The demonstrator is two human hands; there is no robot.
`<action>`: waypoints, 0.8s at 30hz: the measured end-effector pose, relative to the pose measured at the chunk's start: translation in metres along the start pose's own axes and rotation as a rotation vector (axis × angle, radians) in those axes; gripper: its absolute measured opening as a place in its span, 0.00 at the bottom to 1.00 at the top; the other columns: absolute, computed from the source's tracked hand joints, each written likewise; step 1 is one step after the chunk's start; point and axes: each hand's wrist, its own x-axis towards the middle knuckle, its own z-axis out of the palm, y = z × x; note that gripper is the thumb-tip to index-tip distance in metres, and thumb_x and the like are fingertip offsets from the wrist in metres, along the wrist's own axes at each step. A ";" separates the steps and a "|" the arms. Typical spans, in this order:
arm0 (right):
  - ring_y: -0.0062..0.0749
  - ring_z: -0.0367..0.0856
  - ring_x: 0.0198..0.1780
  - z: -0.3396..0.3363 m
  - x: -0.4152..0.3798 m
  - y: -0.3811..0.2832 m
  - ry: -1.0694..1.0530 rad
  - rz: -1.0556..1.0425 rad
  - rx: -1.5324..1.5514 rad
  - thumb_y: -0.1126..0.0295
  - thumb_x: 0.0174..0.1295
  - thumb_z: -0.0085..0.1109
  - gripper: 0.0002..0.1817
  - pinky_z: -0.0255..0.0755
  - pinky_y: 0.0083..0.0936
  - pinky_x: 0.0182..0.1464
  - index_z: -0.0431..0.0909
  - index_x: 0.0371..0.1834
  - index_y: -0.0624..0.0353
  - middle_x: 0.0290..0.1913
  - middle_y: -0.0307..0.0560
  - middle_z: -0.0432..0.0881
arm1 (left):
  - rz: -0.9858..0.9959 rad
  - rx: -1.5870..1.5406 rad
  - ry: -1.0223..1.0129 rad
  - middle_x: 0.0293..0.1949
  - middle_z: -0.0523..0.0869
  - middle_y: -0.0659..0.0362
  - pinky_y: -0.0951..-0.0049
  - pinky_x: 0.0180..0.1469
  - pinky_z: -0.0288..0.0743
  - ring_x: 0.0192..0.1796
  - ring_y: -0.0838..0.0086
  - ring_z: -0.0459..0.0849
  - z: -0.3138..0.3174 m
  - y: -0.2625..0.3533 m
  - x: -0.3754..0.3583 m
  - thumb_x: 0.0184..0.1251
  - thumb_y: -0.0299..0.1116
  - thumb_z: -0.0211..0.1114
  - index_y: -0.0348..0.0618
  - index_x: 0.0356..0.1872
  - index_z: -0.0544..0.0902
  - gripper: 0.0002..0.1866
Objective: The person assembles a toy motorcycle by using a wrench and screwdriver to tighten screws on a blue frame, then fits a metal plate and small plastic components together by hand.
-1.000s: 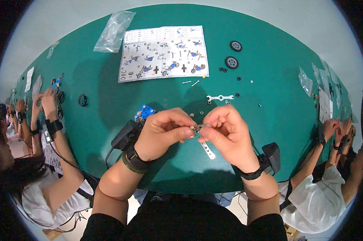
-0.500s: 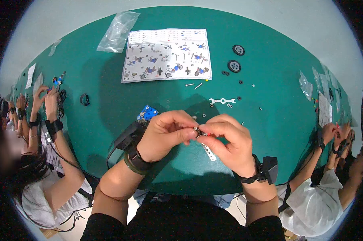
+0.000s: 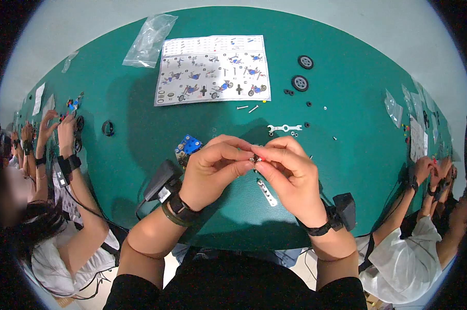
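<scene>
My left hand [image 3: 215, 163] and my right hand [image 3: 290, 173] meet fingertip to fingertip above the near half of the table. Between their pinched thumbs and forefingers sits a small metal part [image 3: 255, 159] with a bit of red on it, mostly covered by the fingers. A perforated metal strip [image 3: 267, 193] lies just below the right fingertips. Beside the left wrist, partly hidden behind the hand, is a blue perforated plate assembly [image 3: 191, 143] with metal fasteners.
A printed instruction sheet [image 3: 212, 71] lies ahead, beside a clear plastic bag [image 3: 149, 41]. Right of it are two wheels [image 3: 300, 83], two screws [image 3: 253, 109], a flat wrench [image 3: 285, 128] and small nuts. Other people work at the left and right edges.
Both hands have risen slightly and shifted a little left, fingers still pinched together. More of the perforated strip's upper end shows below the fingers.
</scene>
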 end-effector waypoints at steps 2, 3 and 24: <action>0.22 0.76 0.35 0.001 0.000 0.001 -0.001 0.028 0.031 0.81 0.54 0.59 0.15 0.71 0.15 0.34 0.79 0.47 0.58 0.37 0.42 0.74 | 0.029 0.100 0.017 0.40 0.78 0.58 0.80 0.42 0.74 0.41 0.78 0.79 0.000 0.001 0.000 0.55 0.21 0.65 0.40 0.35 0.81 0.07; 0.21 0.76 0.35 0.000 0.000 0.000 -0.012 0.052 0.037 0.81 0.55 0.58 0.15 0.71 0.14 0.34 0.79 0.47 0.58 0.37 0.42 0.74 | 0.053 0.176 0.025 0.40 0.78 0.58 0.80 0.42 0.74 0.41 0.78 0.79 0.001 0.002 0.000 0.54 0.21 0.66 0.41 0.34 0.82 0.07; 0.18 0.75 0.36 0.004 -0.002 0.001 0.057 0.039 0.165 0.82 0.55 0.56 0.13 0.70 0.14 0.37 0.78 0.44 0.59 0.41 0.42 0.74 | 0.280 0.526 0.019 0.38 0.78 0.58 0.76 0.40 0.75 0.39 0.72 0.80 0.004 0.011 -0.001 0.50 0.20 0.66 0.43 0.33 0.83 0.09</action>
